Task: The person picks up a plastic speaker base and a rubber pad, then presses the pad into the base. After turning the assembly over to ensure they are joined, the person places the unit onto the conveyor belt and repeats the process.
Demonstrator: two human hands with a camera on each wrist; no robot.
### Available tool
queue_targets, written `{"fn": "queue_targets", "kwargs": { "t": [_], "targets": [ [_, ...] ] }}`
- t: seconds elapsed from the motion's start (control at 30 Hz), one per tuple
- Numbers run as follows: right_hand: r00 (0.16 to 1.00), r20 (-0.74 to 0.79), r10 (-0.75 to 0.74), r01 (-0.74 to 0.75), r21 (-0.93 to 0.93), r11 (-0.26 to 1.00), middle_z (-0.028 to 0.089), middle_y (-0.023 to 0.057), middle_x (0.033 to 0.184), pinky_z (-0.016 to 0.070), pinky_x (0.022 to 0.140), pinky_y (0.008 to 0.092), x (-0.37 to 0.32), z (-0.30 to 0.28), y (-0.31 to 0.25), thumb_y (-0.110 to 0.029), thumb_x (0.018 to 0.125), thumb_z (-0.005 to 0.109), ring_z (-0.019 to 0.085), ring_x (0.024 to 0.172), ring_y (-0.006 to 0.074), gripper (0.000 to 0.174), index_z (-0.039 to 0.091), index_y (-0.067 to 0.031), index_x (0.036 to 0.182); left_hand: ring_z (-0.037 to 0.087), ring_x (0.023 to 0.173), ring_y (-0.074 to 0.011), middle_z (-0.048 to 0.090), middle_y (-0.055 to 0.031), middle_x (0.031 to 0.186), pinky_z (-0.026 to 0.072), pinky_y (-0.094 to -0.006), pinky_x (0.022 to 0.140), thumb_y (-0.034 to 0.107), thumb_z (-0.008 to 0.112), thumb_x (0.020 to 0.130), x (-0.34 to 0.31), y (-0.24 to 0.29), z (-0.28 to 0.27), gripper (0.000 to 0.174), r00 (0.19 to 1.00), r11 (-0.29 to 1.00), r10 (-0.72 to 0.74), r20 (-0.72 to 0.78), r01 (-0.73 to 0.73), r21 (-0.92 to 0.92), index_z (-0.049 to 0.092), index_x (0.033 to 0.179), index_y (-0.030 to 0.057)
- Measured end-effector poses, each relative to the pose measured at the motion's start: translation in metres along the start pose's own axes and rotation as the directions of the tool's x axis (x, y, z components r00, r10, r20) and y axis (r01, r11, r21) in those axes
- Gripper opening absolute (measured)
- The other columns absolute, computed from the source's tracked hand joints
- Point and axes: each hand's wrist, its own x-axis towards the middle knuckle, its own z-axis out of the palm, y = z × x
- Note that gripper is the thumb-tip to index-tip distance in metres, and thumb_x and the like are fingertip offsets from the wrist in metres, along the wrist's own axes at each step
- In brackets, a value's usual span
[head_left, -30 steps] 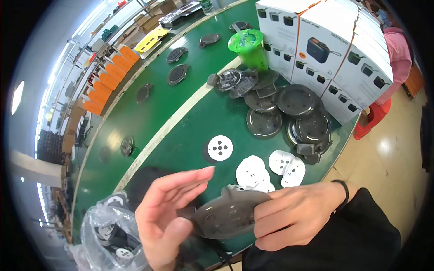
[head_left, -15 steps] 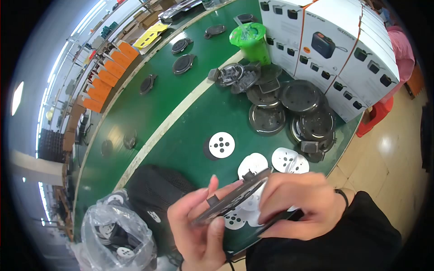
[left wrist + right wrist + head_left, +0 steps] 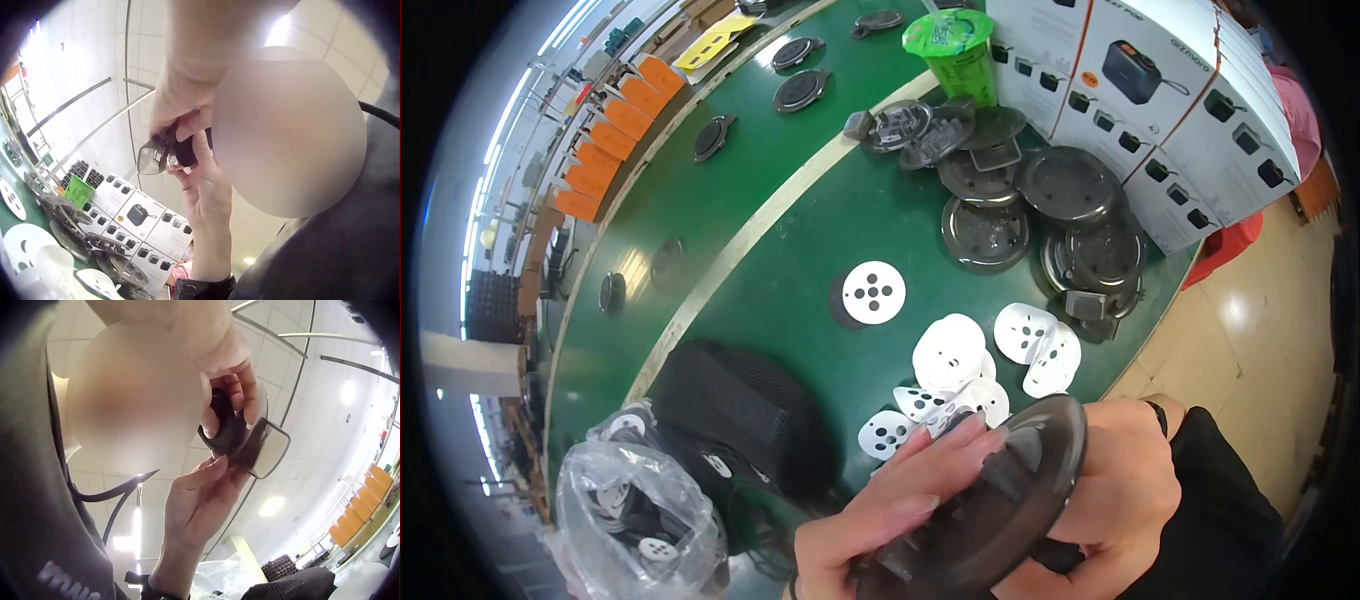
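A dark translucent round part [image 3: 1025, 490] is held up near the table's front edge. My left hand [image 3: 900, 510] grips its left side, fingers laid across its face. From the right, my right hand [image 3: 1125, 495] holds it, with some fingers hidden behind the disc. In the right wrist view a black round piece [image 3: 228, 428] lies under the right hand's fingers, and the left hand [image 3: 203, 500] pinches near a clear rectangular tab [image 3: 272, 450]. White discs with holes [image 3: 948, 352] lie behind the hands, and another white disc [image 3: 874, 293] sits apart.
Stacked dark round parts [image 3: 1070, 187] stand at the back right beside a green cup [image 3: 960, 65] and white printed boxes [image 3: 1135, 75]. A black mesh case [image 3: 745, 415] and a clear plastic bag [image 3: 635, 510] are on the left. More dark round parts [image 3: 802, 91] lie farther back.
The round part has turned and moved down and right, nearer the camera. My left hand has moved from beside it onto its face. The head view has shifted.
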Motion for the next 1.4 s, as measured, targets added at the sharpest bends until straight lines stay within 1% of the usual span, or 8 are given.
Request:
{"fn": "queue_targets", "kwargs": {
  "t": [0.1, 0.27, 0.4, 0.5, 0.73, 0.87, 1.03, 1.4],
  "targets": [
    [0.990, -0.079, 0.119, -0.119, 0.006, 0.993, 0.056, 0.0102, 0.064, 0.0411, 0.041, 0.0313, 0.019, 0.003, -0.018, 0.008, 0.046, 0.060, 0.052, 0.046, 0.0259, 0.021, 0.056, 0.0005, 0.065, 0.048, 0.111, -0.0369, 0.051, -0.0256, 0.115, 0.0281, -0.0474, 0.098, 0.010, 0.050, 0.088, 0.004, 0.004, 0.000, 0.032, 0.997, 1.000, 0.008, 0.080, -0.010, 0.017, 0.039, 0.117, 0.0028],
    [0.994, -0.105, -0.023, 0.025, 0.012, 1.000, 0.056, 0.0093, 0.064, 0.0410, 0.041, 0.0314, 0.013, 0.006, -0.008, 0.008, 0.045, 0.061, 0.053, 0.047, 0.0248, 0.024, 0.057, -0.0022, 0.066, 0.044, 0.117, -0.0421, 0.051, -0.0275, 0.119, 0.0223, -0.0534, 0.102, 0.015, 0.050, 0.090, 0.003, 0.022, 0.004, 0.030, 0.991, 0.999, -0.003, 0.137, -0.002, 0.043, 0.040, 0.117, 0.0068],
    [0.988, 0.106, -0.115, 0.115, 0.004, 0.993, 0.057, 0.0098, 0.065, 0.0417, 0.041, 0.0277, 0.004, -0.008, 0.006, 0.006, 0.043, 0.063, 0.054, 0.047, 0.0221, 0.026, 0.059, -0.0038, 0.067, 0.048, 0.110, -0.0400, 0.053, -0.0281, 0.110, 0.0284, -0.0498, 0.098, 0.010, 0.051, 0.088, -0.003, 0.023, 0.012, 0.028, 0.990, 0.986, 0.005, -0.142, -0.029, -0.167, 0.041, 0.113, 0.0039],
    [0.997, 0.075, 0.025, -0.026, 0.012, 1.000, 0.058, 0.0111, 0.066, 0.0420, 0.040, 0.0250, 0.001, -0.003, -0.006, 0.005, 0.043, 0.065, 0.055, 0.047, 0.0202, 0.025, 0.060, -0.0032, 0.067, 0.059, 0.092, -0.0342, 0.058, -0.0291, 0.089, 0.0411, -0.0409, 0.091, 0.000, 0.052, 0.083, -0.006, 0.004, 0.045, 0.022, 0.831, 0.861, -0.002, -0.556, -0.281, -0.423, 0.044, 0.103, -0.0045],
    [0.943, -0.055, -0.327, 0.321, -0.099, 0.942, 0.053, 0.0091, 0.073, 0.0430, 0.045, 0.0249, 0.015, 0.006, 0.014, -0.001, 0.058, 0.063, 0.054, 0.054, 0.0204, 0.018, 0.054, -0.0051, 0.073, 0.051, 0.104, -0.0322, 0.049, -0.0258, 0.107, 0.0374, -0.0398, 0.095, -0.003, 0.053, 0.082, -0.012, -0.007, 0.035, 0.038, 0.910, 0.970, -0.014, -0.415, -0.088, -0.225, 0.036, 0.117, -0.0045],
    [0.989, 0.144, 0.025, -0.005, -0.138, 0.990, 0.060, 0.0127, 0.066, 0.0402, 0.038, 0.0236, 0.006, -0.006, -0.003, 0.006, 0.045, 0.065, 0.055, 0.046, 0.0186, 0.020, 0.060, -0.0002, 0.063, 0.047, 0.110, -0.0310, 0.044, -0.0239, 0.118, 0.0352, -0.0392, 0.098, -0.004, 0.054, 0.082, -0.018, -0.008, 0.025, 0.048, 0.935, 0.998, 0.032, -0.352, -0.048, -0.037, 0.031, 0.124, -0.0045],
    [0.958, 0.281, 0.067, -0.018, -0.174, 0.985, 0.059, 0.0121, 0.071, 0.0431, 0.041, 0.0253, 0.015, -0.010, 0.005, -0.003, 0.051, 0.075, 0.056, 0.050, 0.0204, 0.024, 0.057, 0.0016, 0.067, 0.042, 0.119, -0.0295, 0.038, -0.0216, 0.131, 0.0326, -0.0385, 0.100, -0.006, 0.055, 0.081, -0.026, -0.005, 0.013, 0.060, 0.936, 0.963, 0.151, -0.318, -0.067, 0.259, 0.025, 0.133, -0.0045],
    [0.916, 0.318, 0.244, -0.217, -0.118, 0.969, 0.056, 0.0087, 0.069, 0.0420, 0.043, 0.0256, 0.017, -0.008, 0.004, -0.003, 0.057, 0.078, 0.055, 0.050, 0.0208, 0.027, 0.058, -0.0009, 0.074, 0.048, 0.115, -0.0336, 0.050, -0.0263, 0.119, 0.0341, -0.0396, 0.099, 0.008, 0.059, 0.084, -0.017, 0.006, 0.025, 0.055, 0.930, 0.998, -0.039, -0.364, 0.056, 0.038, 0.028, 0.128, -0.0040]
  ]
}}
